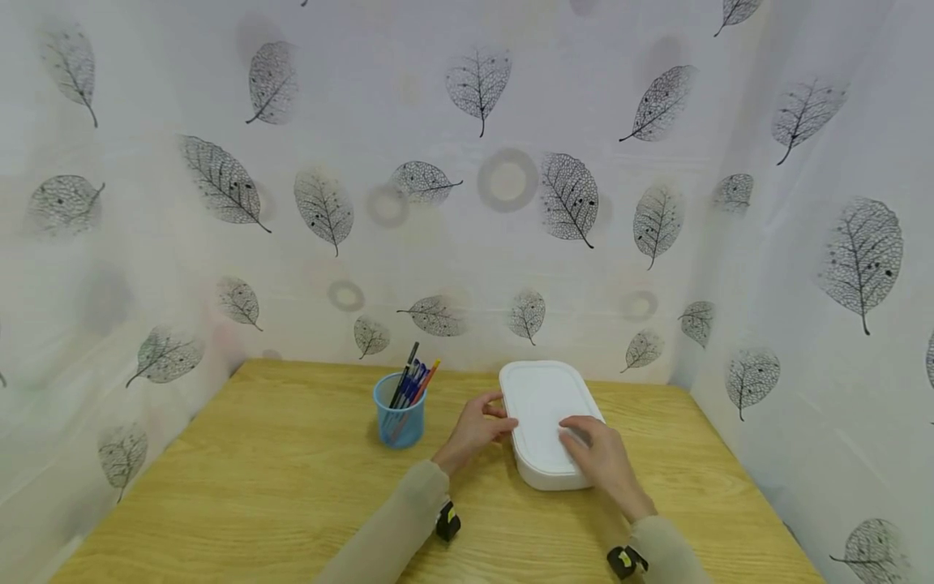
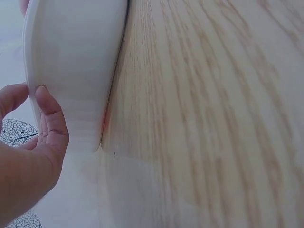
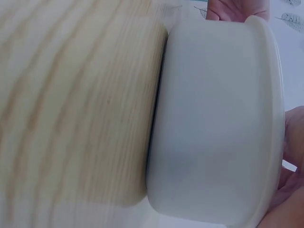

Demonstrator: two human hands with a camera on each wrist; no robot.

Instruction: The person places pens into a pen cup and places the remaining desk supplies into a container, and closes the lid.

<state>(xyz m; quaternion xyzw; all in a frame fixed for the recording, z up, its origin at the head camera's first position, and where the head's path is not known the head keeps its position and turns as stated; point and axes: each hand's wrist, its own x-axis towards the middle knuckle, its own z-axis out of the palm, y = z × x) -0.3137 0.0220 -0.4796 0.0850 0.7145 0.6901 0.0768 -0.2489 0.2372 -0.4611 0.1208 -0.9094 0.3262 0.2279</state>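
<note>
A white rectangular food container [image 1: 547,481] with rounded corners lies on the wooden table, its flat white lid [image 1: 546,397] on top. At its left side, my left hand [image 1: 476,431] pinches the lid's edge, thumb above and fingers below the rim, as the left wrist view shows from close up. My right hand [image 1: 607,461] reaches over the lid's right edge, thumb and index finger spread apart on the lid's top. In the right wrist view the container's wall [image 3: 209,123] fills the middle, and parts of both hands show beyond its rim.
Left of the container stands a blue see-through cup [image 1: 400,426] with several pens [image 1: 410,385] in it. The wooden table [image 1: 255,470] is bordered at the back and sides by a pale curtain [image 1: 438,268] printed with dark leaves.
</note>
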